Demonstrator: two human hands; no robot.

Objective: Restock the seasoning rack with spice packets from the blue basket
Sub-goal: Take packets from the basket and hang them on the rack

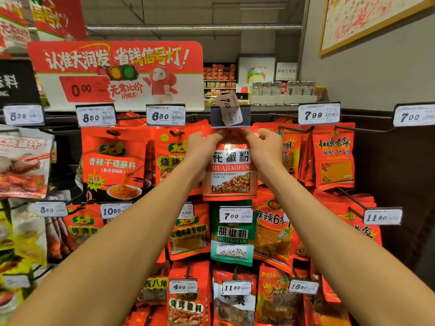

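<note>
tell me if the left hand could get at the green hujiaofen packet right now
Probably not yet: the left hand is pinching the huajiaofen packet with the right hand. The green packet hangs unblocked just below.

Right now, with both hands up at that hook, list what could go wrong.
1. The left hand and right hand pinch the top corners of the huajiaofen packet; its hang hole is hidden, so it may miss the hook and drop.
2. The 7.00 price tag sits crooked in its holder just above the fingers; a nudge could knock it out.
3. Neighbouring red packets crowd the right hand and could be pushed askew.
</note>
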